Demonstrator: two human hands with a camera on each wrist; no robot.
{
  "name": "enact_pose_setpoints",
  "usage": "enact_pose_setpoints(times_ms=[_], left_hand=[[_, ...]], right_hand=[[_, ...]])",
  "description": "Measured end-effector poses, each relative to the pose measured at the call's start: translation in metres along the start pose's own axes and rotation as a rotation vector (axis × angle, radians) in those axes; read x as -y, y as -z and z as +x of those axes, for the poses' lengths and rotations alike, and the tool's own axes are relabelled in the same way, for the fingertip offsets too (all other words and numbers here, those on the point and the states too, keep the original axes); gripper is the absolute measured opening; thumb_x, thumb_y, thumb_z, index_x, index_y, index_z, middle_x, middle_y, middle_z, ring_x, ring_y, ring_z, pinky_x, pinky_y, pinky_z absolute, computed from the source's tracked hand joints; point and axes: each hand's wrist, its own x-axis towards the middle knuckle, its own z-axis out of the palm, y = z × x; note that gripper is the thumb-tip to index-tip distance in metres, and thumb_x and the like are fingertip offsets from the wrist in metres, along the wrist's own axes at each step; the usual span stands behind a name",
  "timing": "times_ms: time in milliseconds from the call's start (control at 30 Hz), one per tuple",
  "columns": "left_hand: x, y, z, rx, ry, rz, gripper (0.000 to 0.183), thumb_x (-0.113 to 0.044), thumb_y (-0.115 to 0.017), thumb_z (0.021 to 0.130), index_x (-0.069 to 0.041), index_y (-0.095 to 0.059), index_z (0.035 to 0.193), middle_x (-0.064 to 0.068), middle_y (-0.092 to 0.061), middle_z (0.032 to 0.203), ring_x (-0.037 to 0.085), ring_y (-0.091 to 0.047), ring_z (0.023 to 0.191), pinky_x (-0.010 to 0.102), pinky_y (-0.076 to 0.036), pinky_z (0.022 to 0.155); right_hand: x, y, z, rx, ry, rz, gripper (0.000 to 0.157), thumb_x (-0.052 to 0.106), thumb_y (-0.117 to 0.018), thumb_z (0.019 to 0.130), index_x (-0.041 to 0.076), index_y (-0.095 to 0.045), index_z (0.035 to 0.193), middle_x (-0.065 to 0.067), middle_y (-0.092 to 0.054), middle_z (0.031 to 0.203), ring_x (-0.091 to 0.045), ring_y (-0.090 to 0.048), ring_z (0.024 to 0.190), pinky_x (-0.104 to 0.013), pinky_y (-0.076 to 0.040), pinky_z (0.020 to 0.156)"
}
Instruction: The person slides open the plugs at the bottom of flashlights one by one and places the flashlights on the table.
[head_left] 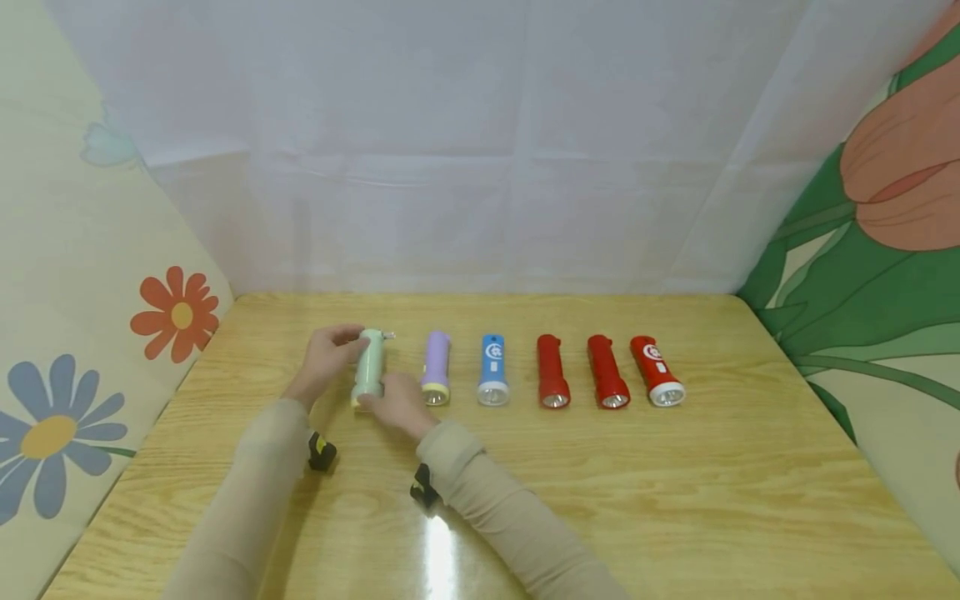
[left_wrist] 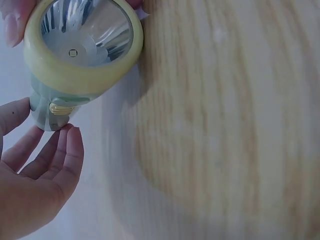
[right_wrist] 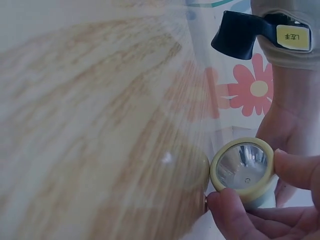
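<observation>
A pale green flashlight (head_left: 369, 367) with a cream lens rim lies at the left end of a row of flashlights, with both hands on it. My left hand (head_left: 327, 360) pinches its tail end between thumb and fingers. At the lens end, my right hand (head_left: 403, 406) grips the head from the side. A small shiny piece (head_left: 388, 335) juts from the tail toward the right. In the left wrist view the silver reflector (left_wrist: 95, 37) and a cream switch (left_wrist: 61, 109) show. The right wrist view shows the cream rim (right_wrist: 216, 175) close against the tabletop.
To the right lie a purple flashlight (head_left: 437, 367), a blue one (head_left: 492, 367), two red ones (head_left: 551, 371) and a red one with a white rim (head_left: 656, 371). They rest on a wood-grain table (head_left: 675, 500) before a white cloth backdrop (head_left: 480, 167). Floral panels (head_left: 60, 333) flank it.
</observation>
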Motion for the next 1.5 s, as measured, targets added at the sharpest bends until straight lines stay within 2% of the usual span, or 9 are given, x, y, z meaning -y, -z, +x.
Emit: enact_pose_setpoints(times_ms=[200, 500, 700, 867, 1267, 1500], left_hand=[[0.000, 0.000, 0.003, 0.028, 0.019, 0.014, 0.046, -0.018, -0.052, 0.093, 0.007, -0.043, 0.130, 0.025, -0.048, 0.127, 0.033, -0.052, 0.107, 0.035, -0.047, 0.087], [0.005, 0.001, 0.010, 0.092, 0.047, 0.036, 0.046, -0.017, -0.052, 0.093, 0.009, -0.041, 0.130, 0.028, -0.047, 0.127, 0.029, -0.058, 0.096, 0.032, -0.051, 0.081], [0.006, -0.001, 0.014, 0.105, 0.057, 0.052, 0.044, -0.013, -0.050, 0.093, 0.012, -0.040, 0.129, 0.030, -0.047, 0.125, 0.032, -0.058, 0.098, 0.031, -0.052, 0.079], [0.007, -0.003, 0.016, 0.114, 0.073, 0.058, 0.044, -0.013, -0.050, 0.094, 0.011, -0.040, 0.129, 0.030, -0.047, 0.126, 0.035, -0.057, 0.103, 0.033, -0.051, 0.082], [0.006, -0.003, 0.018, 0.133, 0.066, 0.061, 0.045, -0.015, -0.049, 0.095, 0.011, -0.039, 0.130, 0.030, -0.046, 0.126, 0.038, -0.053, 0.107, 0.036, -0.049, 0.086], [0.007, -0.003, 0.017, 0.129, 0.057, 0.045, 0.043, -0.012, -0.048, 0.094, 0.013, -0.040, 0.129, 0.032, -0.046, 0.125, 0.037, -0.054, 0.106, 0.033, -0.050, 0.084]], right_hand=[[0.000, 0.001, 0.002, -0.011, 0.000, 0.000, 0.022, 0.027, -0.065, 0.084, 0.006, -0.060, 0.079, 0.001, -0.052, 0.063, -0.011, -0.046, 0.053, -0.022, -0.039, 0.047], [-0.001, -0.001, 0.003, -0.031, 0.005, -0.009, 0.024, 0.028, -0.065, 0.085, 0.006, -0.059, 0.076, 0.000, -0.051, 0.061, -0.011, -0.044, 0.051, -0.022, -0.038, 0.046], [-0.001, -0.001, 0.004, -0.026, -0.008, -0.003, 0.024, 0.028, -0.063, 0.087, 0.006, -0.059, 0.077, 0.000, -0.050, 0.061, -0.011, -0.044, 0.050, -0.023, -0.039, 0.045], [-0.001, 0.000, 0.005, -0.018, -0.019, 0.002, 0.024, 0.028, -0.062, 0.088, 0.007, -0.059, 0.076, 0.001, -0.049, 0.059, -0.010, -0.043, 0.049, -0.023, -0.038, 0.045], [-0.002, 0.003, 0.005, -0.017, 0.031, -0.070, 0.026, 0.028, -0.059, 0.089, 0.005, -0.059, 0.077, 0.000, -0.050, 0.061, -0.011, -0.044, 0.050, -0.022, -0.037, 0.045], [0.000, 0.002, 0.004, -0.017, 0.051, -0.074, 0.026, 0.028, -0.059, 0.089, 0.003, -0.060, 0.081, -0.001, -0.051, 0.062, -0.012, -0.046, 0.052, -0.022, -0.038, 0.046]])
